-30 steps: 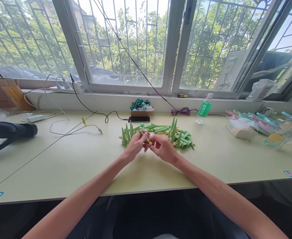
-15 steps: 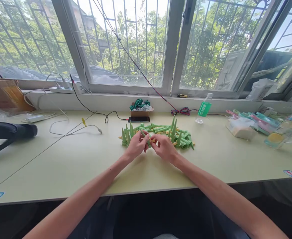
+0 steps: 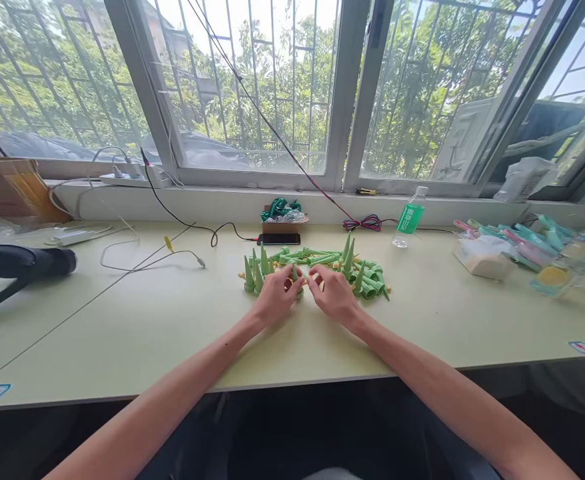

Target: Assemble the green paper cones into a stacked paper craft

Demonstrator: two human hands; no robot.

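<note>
My left hand (image 3: 277, 293) is closed around a green plastic cone (image 3: 295, 273), which stands point up between its fingers. Close beside it, my right hand (image 3: 333, 293) pinches a small yellow piece (image 3: 306, 281) at the fingertips, mostly covered by them. More green cones (image 3: 257, 275) stand upright just left of my left hand, and others (image 3: 347, 257) rise behind my right hand. Green tubes and cones (image 3: 370, 283) lie in a heap to the right, with little yellow bits among them. A row of green tubes (image 3: 317, 257) runs behind both hands.
Behind the green parts lie a black phone (image 3: 278, 239) and a small box (image 3: 292, 220) of green wrapping. A water bottle (image 3: 409, 217) stands back right, near bagged items (image 3: 487, 257). Cables (image 3: 147, 267) and a black headset-like object (image 3: 27, 262) occupy the left.
The cone in my left hand has gone from leaning to upright. My right hand has drawn slightly away to the right, and the yellow piece shows less between the fingers.
</note>
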